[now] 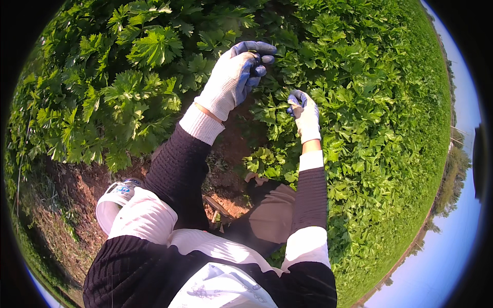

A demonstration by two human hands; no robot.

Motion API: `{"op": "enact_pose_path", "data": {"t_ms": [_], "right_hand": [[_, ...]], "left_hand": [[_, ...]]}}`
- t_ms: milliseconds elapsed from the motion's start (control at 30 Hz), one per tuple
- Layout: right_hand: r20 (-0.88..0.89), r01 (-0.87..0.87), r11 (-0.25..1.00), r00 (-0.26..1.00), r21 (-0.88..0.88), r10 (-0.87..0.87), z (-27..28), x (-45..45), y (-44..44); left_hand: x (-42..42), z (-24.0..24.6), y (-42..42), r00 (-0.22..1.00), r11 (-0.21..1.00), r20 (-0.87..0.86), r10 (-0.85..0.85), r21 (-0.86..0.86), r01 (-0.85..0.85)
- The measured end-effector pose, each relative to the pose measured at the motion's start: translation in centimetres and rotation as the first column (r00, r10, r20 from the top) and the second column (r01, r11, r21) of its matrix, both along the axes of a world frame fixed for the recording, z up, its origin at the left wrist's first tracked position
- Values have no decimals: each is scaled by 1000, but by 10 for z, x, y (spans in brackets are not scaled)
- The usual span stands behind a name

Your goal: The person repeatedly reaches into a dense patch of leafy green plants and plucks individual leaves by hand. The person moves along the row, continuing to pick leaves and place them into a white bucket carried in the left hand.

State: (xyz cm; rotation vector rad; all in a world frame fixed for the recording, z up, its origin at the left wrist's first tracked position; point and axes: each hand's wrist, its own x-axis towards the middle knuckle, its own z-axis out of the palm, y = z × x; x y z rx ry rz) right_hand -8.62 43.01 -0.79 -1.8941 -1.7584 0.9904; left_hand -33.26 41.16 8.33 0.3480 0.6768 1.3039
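Observation:
My left hand [235, 77], in a white knit glove with a blue coated palm, is held above the leafy plants with its fingers curled. A small greenish bit shows near the thumb and fingertips, but whether it is gripped is unclear. Lower and to the right, my right hand [304, 113] wears a matching glove. Its fingers are bent beside the foliage [285, 127], and its palm side is mostly hidden. Lobed, celery-like leaves [158, 46] surround both hands, with a strip of shaded soil [238, 134] between the plants.
A white plastic bucket [106, 211] bearing print stands on the ground by my left side. A small wooden piece [216, 205], perhaps part of a stool, shows near my legs. My bent knee [271, 215] is against the plants. Dense crop [389, 127] stretches right towards trees [448, 188].

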Motion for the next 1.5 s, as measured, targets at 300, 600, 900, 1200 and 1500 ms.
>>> {"op": "enact_pose_path", "data": {"t_ms": [300,600,900,1200,1500], "right_hand": [[658,-258,880,588,-399,471,-43,-64,12],[496,-272,920,780,-281,382,-62,-37,11],[479,-238,965,838,-108,261,-37,-9,1],[-392,141,910,920,389,25,8,-26,-14],[113,-154,897,987,415,117,96,-73,-30]], "left_hand": [[2,4,-3,999,995,-37,-33,-93,30],[7,6,-5,995,994,-65,-80,-75,75],[18,6,-5,989,992,-92,-116,-67,111],[26,-3,-5,991,994,-84,-105,-28,103],[38,-3,-12,963,970,-168,-212,85,229]]}}
